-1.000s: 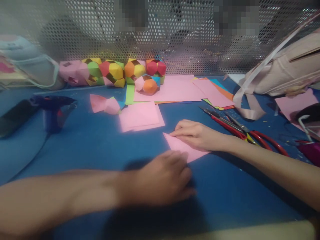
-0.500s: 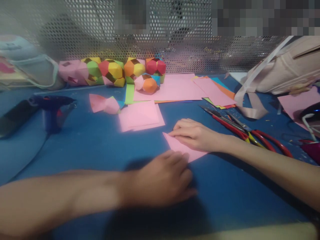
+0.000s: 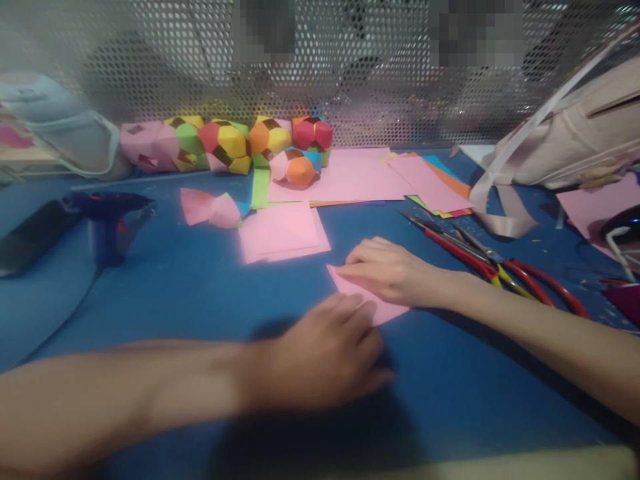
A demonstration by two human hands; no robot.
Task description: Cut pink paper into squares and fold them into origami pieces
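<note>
A folded pink sheet of paper (image 3: pixel 389 312) lies flat on the blue table, its pointed corner towards the far left. My right hand (image 3: pixel 383 270) rests on its far edge, fingers together and pressing the paper down. On the near left edge, the bent fingers of my left hand (image 3: pixel 327 353) pin the sheet; the thumb points right, just off the paper. Both hands partly cover the sheet. Just beyond them is a small stack of pink paper squares (image 3: pixel 285 230).
Colourful folded-paper balls (image 3: pixel 225 143) line the back, beside large coloured sheets (image 3: pixel 345 177). A pink folded-paper piece (image 3: pixel 213 208) lies nearer. At left stand a blue glue gun (image 3: pixel 105 223) and a bottle (image 3: pixel 65 127). Red-handled scissors (image 3: pixel 530 277) and a pale bag (image 3: pixel 575 133) are at right.
My left fingers have shifted slightly away from me over the pink paper. My right fingertips have slid a little left towards its pointed corner.
</note>
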